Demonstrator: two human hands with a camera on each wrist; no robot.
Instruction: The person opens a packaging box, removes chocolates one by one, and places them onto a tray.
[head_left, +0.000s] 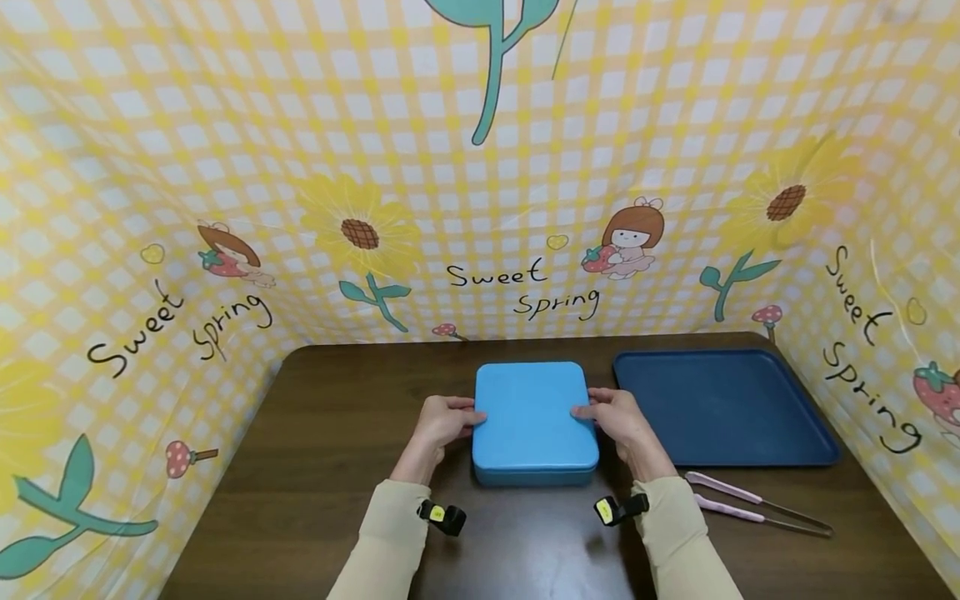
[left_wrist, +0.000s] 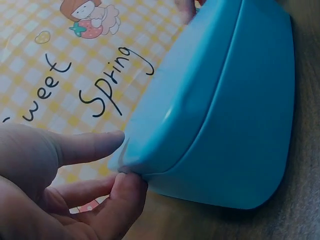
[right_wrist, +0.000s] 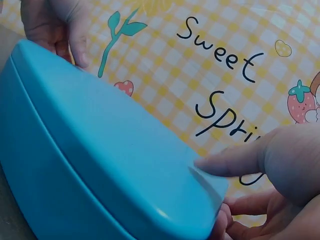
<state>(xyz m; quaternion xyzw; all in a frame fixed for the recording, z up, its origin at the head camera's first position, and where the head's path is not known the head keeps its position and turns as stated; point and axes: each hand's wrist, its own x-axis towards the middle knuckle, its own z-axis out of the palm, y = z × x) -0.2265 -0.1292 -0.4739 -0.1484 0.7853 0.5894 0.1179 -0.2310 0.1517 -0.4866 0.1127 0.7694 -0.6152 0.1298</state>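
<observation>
From the head view, a light blue lidded box (head_left: pixel 534 421) sits on the dark wooden counter (head_left: pixel 322 467) squarely between the two hands, its lid closed. The left hand (head_left: pixel 442 423) clasps the box's left edge, thumb on top of the lid and the other fingers down its side; the right hand (head_left: pixel 615 421) mirrors it on the right edge, thumb lying over the lid. Just beyond the right hand lies a dark blue tray (head_left: pixel 723 404), flat on the counter and close beside the box without clearly touching it. Nearer the person, outside the right forearm, a pair of pink-handled tongs (head_left: pixel 757 502) rests on the counter. A yellow checked cloth backdrop (head_left: pixel 487 192) printed with sunflowers and "Sweet Spring" rises behind and to both sides of the hands. In the left wrist view, the left thumb lies against the lid's corner while a curled finger (left_wrist: pixel 127 192) presses under the lid's rim where it meets the base. In the right wrist view, the right thumb (right_wrist: pixel 235 160) rests on the lid near its corner, the other fingers tucked beneath the edge.
</observation>
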